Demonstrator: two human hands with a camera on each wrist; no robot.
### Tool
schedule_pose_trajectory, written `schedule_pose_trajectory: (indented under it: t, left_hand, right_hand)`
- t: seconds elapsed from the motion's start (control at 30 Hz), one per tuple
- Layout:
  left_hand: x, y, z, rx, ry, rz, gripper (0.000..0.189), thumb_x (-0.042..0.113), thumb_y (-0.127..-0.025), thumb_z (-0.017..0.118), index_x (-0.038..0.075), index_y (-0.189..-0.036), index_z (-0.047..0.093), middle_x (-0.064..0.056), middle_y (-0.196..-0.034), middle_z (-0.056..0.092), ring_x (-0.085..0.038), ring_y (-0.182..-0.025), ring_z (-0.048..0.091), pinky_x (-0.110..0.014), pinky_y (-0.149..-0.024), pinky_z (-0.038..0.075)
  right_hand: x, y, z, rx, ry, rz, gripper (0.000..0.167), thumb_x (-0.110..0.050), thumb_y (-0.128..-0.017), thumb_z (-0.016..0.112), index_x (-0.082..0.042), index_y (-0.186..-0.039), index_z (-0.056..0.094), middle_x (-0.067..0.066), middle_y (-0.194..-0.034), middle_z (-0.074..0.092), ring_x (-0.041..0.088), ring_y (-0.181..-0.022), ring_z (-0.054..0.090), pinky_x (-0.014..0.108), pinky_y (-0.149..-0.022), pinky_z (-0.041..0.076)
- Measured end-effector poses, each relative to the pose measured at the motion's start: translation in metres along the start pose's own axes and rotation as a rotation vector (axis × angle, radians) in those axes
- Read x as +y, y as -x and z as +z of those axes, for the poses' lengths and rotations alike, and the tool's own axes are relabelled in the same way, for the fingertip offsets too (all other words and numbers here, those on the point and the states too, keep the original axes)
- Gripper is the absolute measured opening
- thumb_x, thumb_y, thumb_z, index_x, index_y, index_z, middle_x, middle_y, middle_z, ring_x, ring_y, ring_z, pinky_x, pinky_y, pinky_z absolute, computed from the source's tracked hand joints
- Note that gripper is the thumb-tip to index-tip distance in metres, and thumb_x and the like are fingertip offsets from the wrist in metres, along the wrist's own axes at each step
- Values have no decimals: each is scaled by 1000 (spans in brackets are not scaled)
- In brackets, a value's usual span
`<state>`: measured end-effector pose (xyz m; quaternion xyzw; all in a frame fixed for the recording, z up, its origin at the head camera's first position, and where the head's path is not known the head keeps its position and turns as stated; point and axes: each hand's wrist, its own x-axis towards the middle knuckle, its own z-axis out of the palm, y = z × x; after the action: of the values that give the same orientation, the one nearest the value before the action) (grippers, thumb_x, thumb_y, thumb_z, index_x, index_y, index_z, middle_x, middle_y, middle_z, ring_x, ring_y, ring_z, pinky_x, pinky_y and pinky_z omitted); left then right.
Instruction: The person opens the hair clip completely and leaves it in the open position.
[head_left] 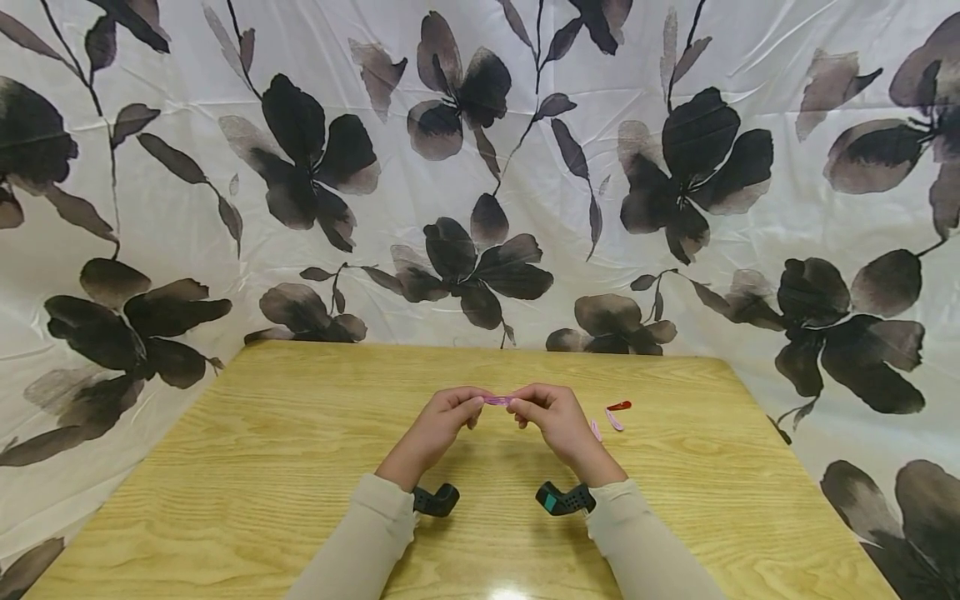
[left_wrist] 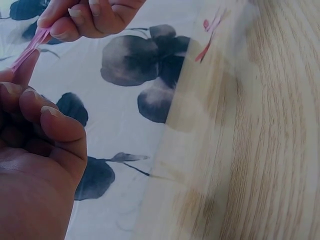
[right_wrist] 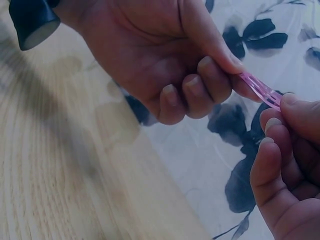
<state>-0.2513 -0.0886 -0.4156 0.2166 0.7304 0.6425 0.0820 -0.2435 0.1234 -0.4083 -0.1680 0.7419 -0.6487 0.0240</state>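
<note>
A pink snap hair clip (head_left: pixel 497 401) is held level between both hands above the table. My left hand (head_left: pixel 444 419) pinches one end of it between thumb and forefinger. The other end is pinched the same way by my right hand (head_left: pixel 553 418). Seen from the right wrist, the slim clip (right_wrist: pixel 261 91) has slots along its length, and the fingertips cover both its ends. In the left wrist view the clip (left_wrist: pixel 30 49) stretches between the two hands near the left edge.
To the right of my right hand, a red hair clip (head_left: pixel 619 406) and a pink hair clip (head_left: pixel 614 419) lie on the wooden table (head_left: pixel 300 467). Another pink clip (head_left: pixel 596 430) lies partly behind the right wrist. A floral cloth (head_left: pixel 480 183) hangs beyond the table's far edge.
</note>
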Motion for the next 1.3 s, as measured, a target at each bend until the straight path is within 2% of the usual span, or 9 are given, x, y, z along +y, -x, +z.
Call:
schedule_pose_trajectory:
  t: [0.2, 0.47, 0.7, 0.97, 1.2, 1.3]
  left_hand:
    - [-2, -1, 0, 5, 2, -3, 35, 24, -104, 46, -2, -118, 64, -3, -78, 45, -20, -77, 44, -38, -77, 39]
    - [-3, -1, 1, 17, 12, -7, 34, 24, -103, 47, -2, -117, 64, -3, -79, 47, -19, -78, 45, -39, -79, 41]
    - [-4, -1, 1, 20, 15, 0, 34, 24, -103, 47, -3, -115, 64, -2, -78, 47, -19, -78, 46, -36, -79, 41]
    - [-3, 0, 2, -1, 25, 21, 37, 26, -103, 46, -5, -115, 63, -3, -78, 45, -18, -78, 45, -38, -78, 41]
    - [-6, -1, 3, 7, 15, 21, 36, 26, -103, 47, -4, -114, 64, -2, -77, 45, -17, -77, 45, -36, -77, 41]
    - [-6, -1, 3, 13, 23, 20, 35, 24, -103, 48, -4, -114, 64, -1, -77, 46, -17, -77, 45, -33, -76, 42]
  right_hand:
    - [2, -1, 0, -2, 6, -4, 21, -14, -96, 60, 5, -101, 68, 1, -86, 66, 17, -73, 58, 30, -75, 52]
    - [3, -1, 0, -1, -11, -13, 20, -14, -96, 61, 4, -100, 69, 12, -89, 66, 16, -72, 58, 30, -74, 52]
    - [2, 0, 0, -2, -22, -15, 19, -13, -96, 61, 4, -99, 69, 4, -87, 66, 15, -73, 58, 29, -73, 53]
    - [3, 0, -1, -14, -38, -33, 24, -14, -95, 61, 8, -100, 67, 5, -86, 65, 13, -71, 58, 28, -72, 52]
    - [6, 0, -2, -26, -47, -35, 30, -16, -96, 60, 13, -104, 64, 2, -85, 65, 13, -71, 57, 29, -74, 52]
    - [7, 0, -2, -27, -51, -32, 28, -15, -96, 60, 11, -103, 64, 1, -86, 65, 13, -72, 58, 29, -74, 52]
